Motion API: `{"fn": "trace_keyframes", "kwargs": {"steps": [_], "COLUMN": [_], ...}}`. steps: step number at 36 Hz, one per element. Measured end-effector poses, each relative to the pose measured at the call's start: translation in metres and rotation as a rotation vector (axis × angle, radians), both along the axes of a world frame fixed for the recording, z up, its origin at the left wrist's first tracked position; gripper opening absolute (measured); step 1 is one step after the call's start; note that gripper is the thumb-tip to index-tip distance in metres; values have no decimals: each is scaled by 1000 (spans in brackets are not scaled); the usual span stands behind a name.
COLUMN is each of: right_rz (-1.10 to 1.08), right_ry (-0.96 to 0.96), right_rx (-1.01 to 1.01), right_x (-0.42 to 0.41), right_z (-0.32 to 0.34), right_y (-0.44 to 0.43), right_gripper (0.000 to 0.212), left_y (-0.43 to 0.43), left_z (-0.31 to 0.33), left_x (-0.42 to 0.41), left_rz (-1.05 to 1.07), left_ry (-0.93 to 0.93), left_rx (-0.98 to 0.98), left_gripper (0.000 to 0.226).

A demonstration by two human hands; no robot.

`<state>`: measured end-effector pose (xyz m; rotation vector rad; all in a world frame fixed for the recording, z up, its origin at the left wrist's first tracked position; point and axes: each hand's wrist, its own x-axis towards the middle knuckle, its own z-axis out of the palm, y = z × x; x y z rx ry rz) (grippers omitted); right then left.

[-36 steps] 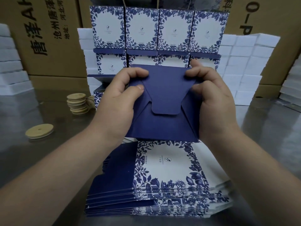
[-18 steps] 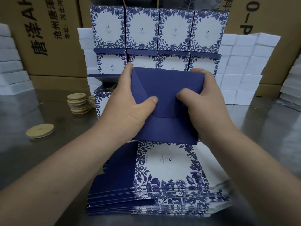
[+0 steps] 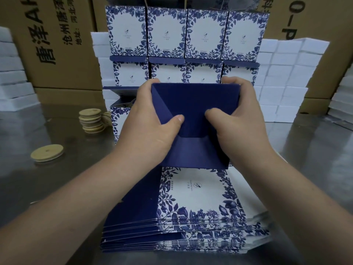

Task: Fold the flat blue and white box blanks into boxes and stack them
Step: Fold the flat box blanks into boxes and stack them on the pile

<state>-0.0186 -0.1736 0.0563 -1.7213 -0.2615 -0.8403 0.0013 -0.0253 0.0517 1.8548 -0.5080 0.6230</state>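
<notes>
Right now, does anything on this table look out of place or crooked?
Mostly tidy. One loose wooden disc lies alone on the table, apart from the disc stack. The flat blanks are fanned out, not squared. Both hands, left hand and right hand, hold the box.

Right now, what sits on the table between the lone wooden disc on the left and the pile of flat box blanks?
Nothing: in the head view, only bare metal table separates the single wooden disc from the flat blanks; the person's left forearm passes above it.
</notes>
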Motion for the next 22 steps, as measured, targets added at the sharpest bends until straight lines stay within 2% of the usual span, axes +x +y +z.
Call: {"fn": "trace_keyframes", "kwargs": {"steps": [9, 22], "right_rz": [34, 54], "right_ry": [-44, -80], "right_rx": [9, -9], "right_x": [-1, 0], "right_z": [0, -3], "right_y": [1, 1], "right_gripper": [41, 43], "left_y": [0, 2], "left_z": [1, 4], "left_x": [-2, -2], "left_rz": [109, 123], "left_ry": [-79, -92], "left_rx": [29, 29], "left_gripper": [62, 58]}}
